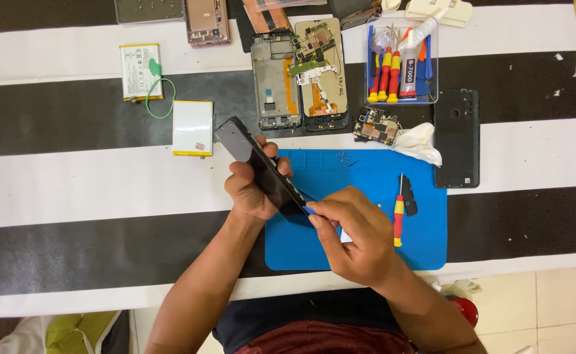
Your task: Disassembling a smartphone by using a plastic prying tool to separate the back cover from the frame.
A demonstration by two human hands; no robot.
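A table (pixel 72 190) under a black-and-white striped cover carries a blue work mat (pixel 373 174) near its front edge, with a red-and-yellow screwdriver (pixel 398 219) lying on the mat. Toward the far edge sit two opened phone frames (pixel 301 78), a clear tray of tools (pixel 401 62), a small circuit board (pixel 374 124) and a black back cover (pixel 456 137). Left of those lie two flat white batteries (pixel 192 128).

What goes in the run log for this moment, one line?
left hand: grips tilted black phone | right hand: pinches blue pick at phone edge | blue mat: red-yellow screwdriver lying
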